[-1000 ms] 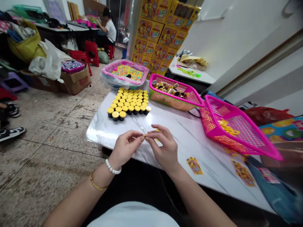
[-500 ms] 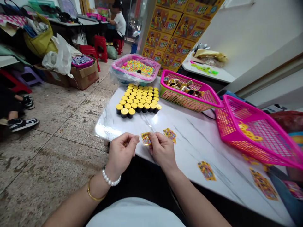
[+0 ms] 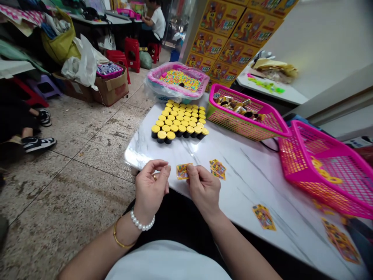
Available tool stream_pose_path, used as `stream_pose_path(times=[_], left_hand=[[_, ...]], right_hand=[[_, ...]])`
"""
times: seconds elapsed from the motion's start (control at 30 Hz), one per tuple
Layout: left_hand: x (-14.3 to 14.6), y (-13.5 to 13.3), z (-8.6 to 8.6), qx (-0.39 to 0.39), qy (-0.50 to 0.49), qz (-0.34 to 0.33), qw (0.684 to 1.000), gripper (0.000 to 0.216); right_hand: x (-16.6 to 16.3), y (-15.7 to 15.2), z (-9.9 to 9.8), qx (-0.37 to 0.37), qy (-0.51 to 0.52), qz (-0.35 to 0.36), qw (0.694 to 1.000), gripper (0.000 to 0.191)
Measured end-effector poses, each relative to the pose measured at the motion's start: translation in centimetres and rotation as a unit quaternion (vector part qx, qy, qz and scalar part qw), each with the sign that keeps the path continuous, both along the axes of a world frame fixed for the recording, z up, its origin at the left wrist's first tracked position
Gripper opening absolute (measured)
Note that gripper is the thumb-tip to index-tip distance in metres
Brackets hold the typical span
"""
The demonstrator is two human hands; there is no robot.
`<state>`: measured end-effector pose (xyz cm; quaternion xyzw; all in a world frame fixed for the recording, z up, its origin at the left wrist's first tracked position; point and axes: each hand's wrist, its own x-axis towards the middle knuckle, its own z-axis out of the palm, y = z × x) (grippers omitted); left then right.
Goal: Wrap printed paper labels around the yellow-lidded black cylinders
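Note:
My right hand (image 3: 203, 188) pinches a small yellow printed sticker (image 3: 182, 171) by its right edge, just above the near edge of the white marble table (image 3: 239, 171). My left hand (image 3: 151, 186) is curled a little to the sticker's left, thumb and forefinger pinched together; anything in them is too small to make out. A second sticker (image 3: 218, 169) lies on the table just right of my right hand. Farther back stands a block of several black pots with yellow lids (image 3: 180, 122).
A pink basin of coloured beads (image 3: 179, 79), a pink basket with gold pieces (image 3: 244, 116) and another pink basket with yellow rings (image 3: 323, 171) line the table's far and right sides. More stickers (image 3: 264, 216) lie near the front. Yellow cartons (image 3: 233, 39) and a seated person (image 3: 155, 21) are behind.
My hands have drawn apart: the sticker stays in my right hand while my left has let go of it and moved left. The view has shifted so the table sits farther right.

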<state>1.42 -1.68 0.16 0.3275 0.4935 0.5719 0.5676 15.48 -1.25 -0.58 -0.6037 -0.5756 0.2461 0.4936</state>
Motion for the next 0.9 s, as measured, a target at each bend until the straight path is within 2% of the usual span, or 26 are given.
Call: stream_pose_path(times=[0.1, 0.3, 0.4, 0.53, 0.6, 0.73, 0.83, 0.9], left_hand=[[-0.4, -0.2, 0.1, -0.005, 0.007, -0.008, 1.0, 0.035], [-0.5, -0.2, -0.4, 0.02, 0.043, -0.045, 0.998, 0.029], [-0.5, 0.0, -0.4, 0.023, 0.057, -0.035, 0.998, 0.024], [-1.2, 0.6, -0.3, -0.018, 0.031, -0.021, 0.999, 0.025], [-1.8, 1.0, -0.2, -0.038, 0.001, -0.016, 0.999, 0.029], [-3.0, 1.8, 0.0, -0.094, -0.07, -0.042, 0.992, 0.035], [-3.7, 2.3, 0.1, -0.122, -0.123, -0.058, 0.983, 0.039], [-4.0, 2.5, 0.1, -0.122, -0.15, -0.051, 0.98, 0.04]], right_hand=[[0.1, 0.1, -0.3, 0.009, -0.021, -0.008, 1.0, 0.047], [-0.4, -0.1, -0.7, 0.035, -0.064, 0.023, 0.997, 0.041], [-0.7, -0.2, -0.6, 0.055, -0.095, 0.073, 0.991, 0.037], [-0.6, 1.1, 0.6, 0.063, -0.159, 0.16, 0.972, 0.036], [-0.4, 2.8, 1.6, 0.085, -0.204, 0.14, 0.965, 0.037], [-0.9, 7.5, 2.9, 0.101, -0.322, 0.035, 0.941, 0.029], [-1.8, 10.4, 2.3, 0.046, -0.401, 0.018, 0.915, 0.022], [-2.4, 11.3, 1.7, 0.027, -0.411, 0.02, 0.911, 0.015]])
